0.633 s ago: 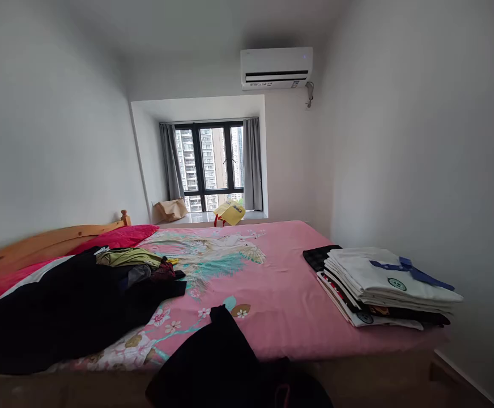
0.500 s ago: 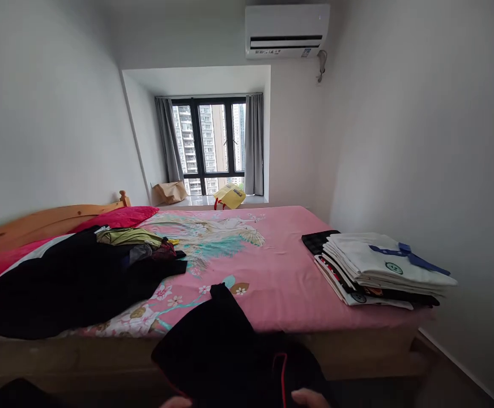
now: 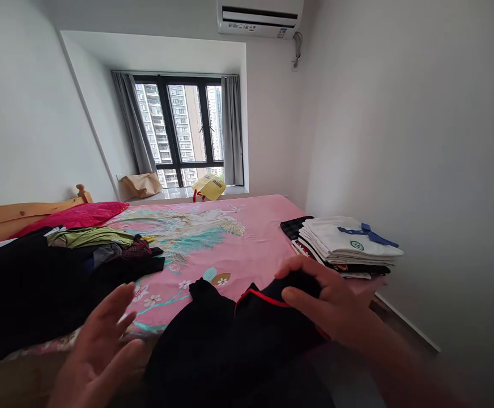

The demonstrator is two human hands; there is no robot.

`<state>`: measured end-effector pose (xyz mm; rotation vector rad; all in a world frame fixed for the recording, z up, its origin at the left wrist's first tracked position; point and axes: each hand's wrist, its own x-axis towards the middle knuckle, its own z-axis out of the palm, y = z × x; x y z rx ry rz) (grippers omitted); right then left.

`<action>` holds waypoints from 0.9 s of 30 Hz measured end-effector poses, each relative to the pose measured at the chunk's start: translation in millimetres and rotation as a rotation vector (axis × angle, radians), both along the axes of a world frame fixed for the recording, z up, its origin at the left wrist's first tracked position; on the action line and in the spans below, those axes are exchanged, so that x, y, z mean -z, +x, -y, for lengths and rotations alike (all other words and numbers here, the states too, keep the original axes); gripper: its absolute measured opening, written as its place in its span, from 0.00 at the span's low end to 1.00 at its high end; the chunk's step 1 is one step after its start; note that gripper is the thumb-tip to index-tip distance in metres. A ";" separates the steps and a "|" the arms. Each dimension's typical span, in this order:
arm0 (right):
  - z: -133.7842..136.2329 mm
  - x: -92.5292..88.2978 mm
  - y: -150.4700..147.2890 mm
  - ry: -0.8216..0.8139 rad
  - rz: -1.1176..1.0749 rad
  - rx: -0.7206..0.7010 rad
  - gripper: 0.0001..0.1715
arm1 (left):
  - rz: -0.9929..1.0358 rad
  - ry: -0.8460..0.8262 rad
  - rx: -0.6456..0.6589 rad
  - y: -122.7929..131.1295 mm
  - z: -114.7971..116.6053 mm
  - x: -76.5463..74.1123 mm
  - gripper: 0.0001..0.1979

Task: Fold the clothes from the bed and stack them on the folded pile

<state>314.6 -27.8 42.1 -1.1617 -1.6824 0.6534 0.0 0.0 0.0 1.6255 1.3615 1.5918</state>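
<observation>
A black top with red trim hangs over the near edge of the bed, its upper part lying on the pink sheet. My right hand has fingers and thumb closed around a fold of it near the red trim. To the left of the top, my left hand is raised with fingers apart, holding nothing. The lower part of the top is dark and runs out of view.
A folded clothes stack sits at the bed's right. Loose dark clothes with a green garment lie at left, before a red pillow. A paper bag and yellow bag stand by the window.
The view has turned right and down. Both hands have risen into view; my left hand is now off the top, and the red-trimmed part is lifted in my right hand.
</observation>
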 end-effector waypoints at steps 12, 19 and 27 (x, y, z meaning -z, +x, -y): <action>-66.1 -93.1 -10.4 0.480 0.344 0.135 0.36 | -0.328 0.037 0.399 112.8 -55.9 -182.1 0.20; -76.6 -86.2 -17.5 0.492 0.175 0.364 0.34 | -1.031 0.521 -0.277 124.1 -52.6 -284.6 0.29; -61.3 -104.6 -57.3 0.343 0.087 0.136 0.43 | -1.324 0.484 -0.441 148.1 -40.7 -312.8 0.28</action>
